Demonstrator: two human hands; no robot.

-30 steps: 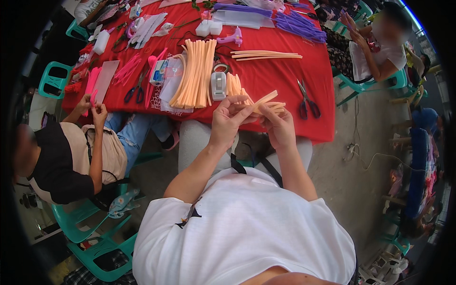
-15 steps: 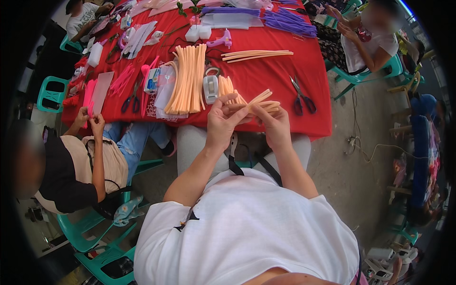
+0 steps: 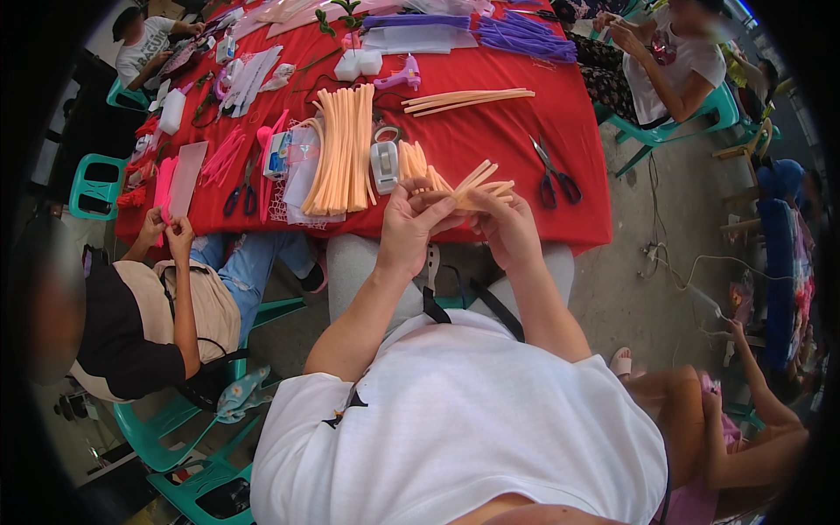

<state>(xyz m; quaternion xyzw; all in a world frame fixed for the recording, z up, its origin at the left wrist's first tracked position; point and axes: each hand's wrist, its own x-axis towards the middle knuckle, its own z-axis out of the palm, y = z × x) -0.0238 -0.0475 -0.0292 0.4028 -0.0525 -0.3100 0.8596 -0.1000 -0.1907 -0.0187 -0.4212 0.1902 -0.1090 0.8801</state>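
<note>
Both my hands meet in front of the table's near edge, pinching a small bunch of peach pipe cleaners whose ends fan out to the upper right. My left hand grips the bunch at its left side, fingers partly covering it. My right hand closes on it from the right, thumb on top. Just beyond my left hand lies a pile of shorter peach pipe cleaners. A large stack of long peach pipe cleaners is farther left, beside a white tape dispenser.
Black-handled scissors lie right of my hands on the red tablecloth. Beyond are loose peach stems, a purple glue gun and purple pipe cleaners. A co-worker sits at my left, holding pink stems.
My right hand has shifted slightly left and its fingers have closed farther over the bunch. A person in pink has come into view at the lower right.
</note>
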